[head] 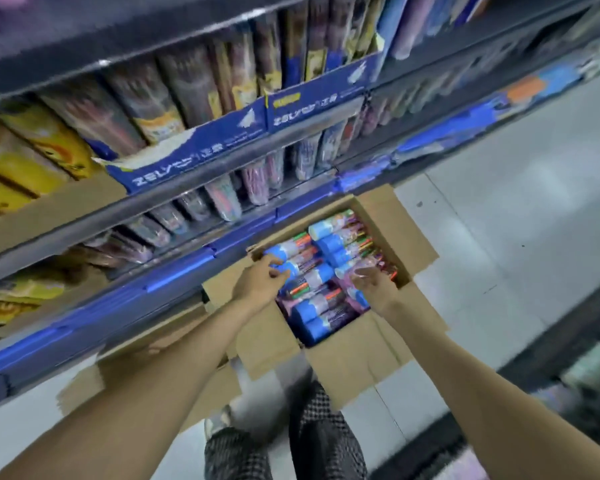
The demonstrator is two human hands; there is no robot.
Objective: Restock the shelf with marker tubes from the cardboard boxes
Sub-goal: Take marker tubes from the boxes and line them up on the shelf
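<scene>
At 6 o'clock, closest of all, are the person's legs in checked trousers (326, 441) and a pale shoe (217, 422) on the grey floor (499, 220). Two bare arms reach up from the bottom corners toward the middle.

A flat piece of cardboard (146, 368) lies on the floor at 7 o'clock, under the left arm.

In the middle sits an open cardboard box (357, 362) with its flaps folded out. It is full of marker tubes (321, 306). The tubes have blue caps and see-through sides, and they lie in rows, touching each other.

The left hand (260, 282) is at the box's 9 o'clock side. Its fingers curl around the blue end of one tube (293, 266) in the top rows. The right hand (374, 284) is at the box's 3 o'clock side, well apart from the left one. Its fingers bend around the end of a clear tube (371, 268). The picture is blurry there, so how tight that hold is cannot be told.

Past the box, from 8 o'clock up to 2 o'clock, runs the shelf (187, 268) with blue strips along its front edges. The low shelf holds a row of pink and clear tubes (222, 197) standing side by side. Above it, at 11 o'clock, blue trays (194, 150) with white writing hold tall dark packs (184, 84). Yellow packs (18, 150) sit at 9 o'clock.
</scene>
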